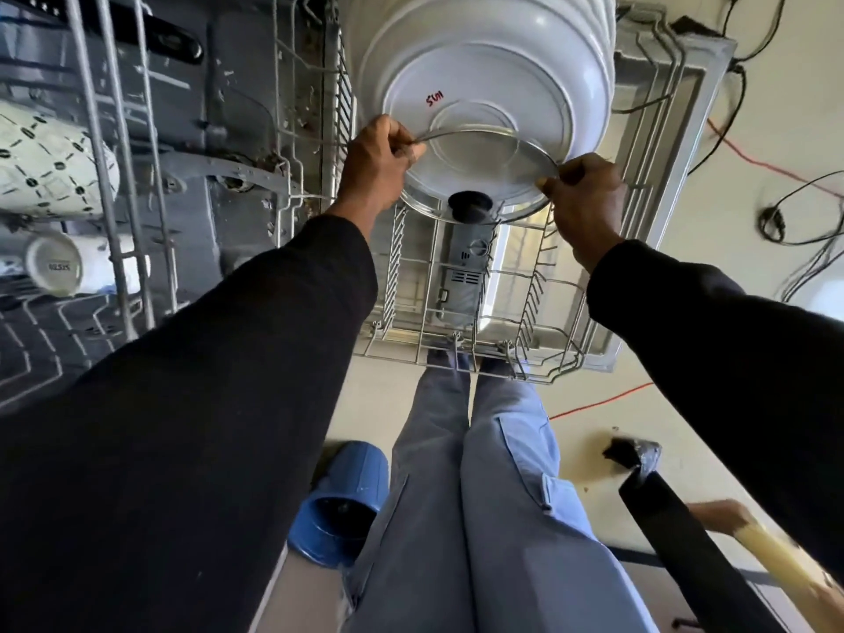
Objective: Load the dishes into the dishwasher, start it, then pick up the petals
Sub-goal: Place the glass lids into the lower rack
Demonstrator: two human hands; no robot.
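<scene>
Pinching opposite edges of the glass lid (484,175), left hand (379,162) and right hand (587,198) hold it between them, before white plates (479,61).

You can see red handwritten characters on the underside of the front white plate (479,79), roughly "SU1", though the reading is uncertain. The white cup (54,265) at left has dark print on its base, too blurred to read.

Lower rack (392,267) carries white plates (479,61), standing on edge in a row. Floor (785,107): blue bucket (338,500) (on its side), loose cables (772,219).
</scene>
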